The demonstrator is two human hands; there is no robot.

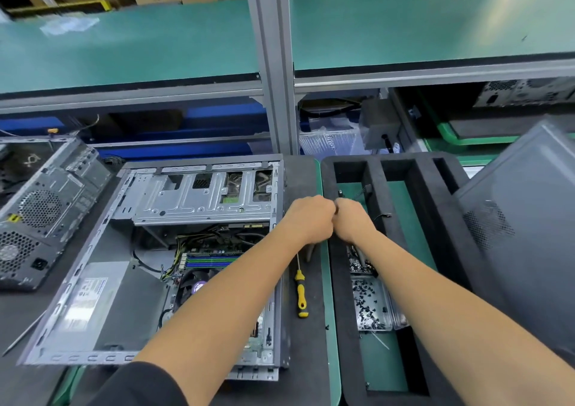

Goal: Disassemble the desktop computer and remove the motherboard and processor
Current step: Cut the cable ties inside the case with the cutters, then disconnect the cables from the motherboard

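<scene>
Your two forearms are bare from the elbow down, and both your left hand [311, 219] and right hand [353, 217] are bare too, without gloves, rings or a watch. A black sleeve [140, 385] of soft, plain fabric covers your left upper arm, ending near the elbow.

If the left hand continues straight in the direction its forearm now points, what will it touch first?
Most likely the right hand: the left hand points up and to the right, and the two sets of knuckles already meet above the black foam tray. Depth is unclear, so true contact is uncertain.
</scene>
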